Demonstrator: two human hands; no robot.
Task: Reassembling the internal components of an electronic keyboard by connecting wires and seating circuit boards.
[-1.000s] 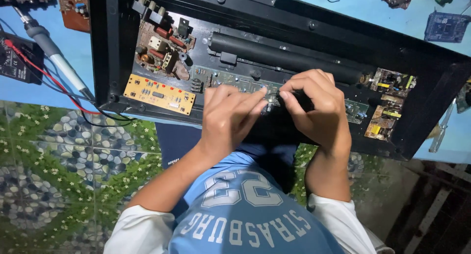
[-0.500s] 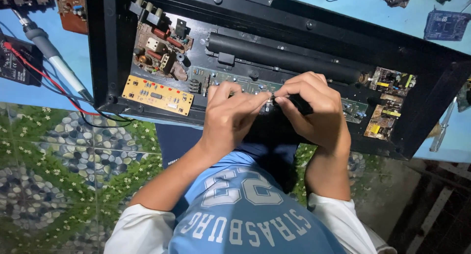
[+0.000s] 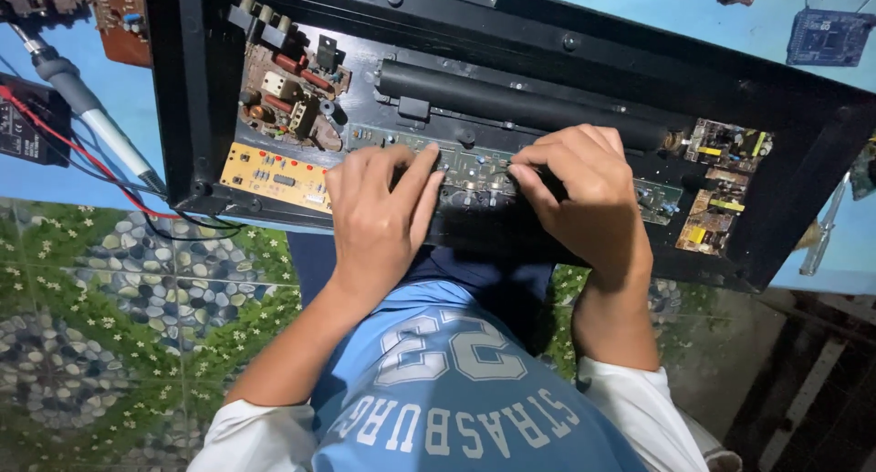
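I see both hands on the long green circuit board (image 3: 474,166) inside the open black casing (image 3: 182,98). Board's long axis runs 9 to 3 o'clock. Left hand (image 3: 379,221) lies open, fingers flat on the board. Right hand (image 3: 584,198) sits curled, fingertips pinching at the board; held part hidden. Hands equally near.

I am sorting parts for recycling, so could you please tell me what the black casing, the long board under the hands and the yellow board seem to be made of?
Black casing: probably moulded plastic, semi-gloss, with soft highlights.
Long board: green-coated circuit laminate carrying small soldered parts; both hands rest on it.
Yellow board: tan, matt laminate, perhaps paper-based.
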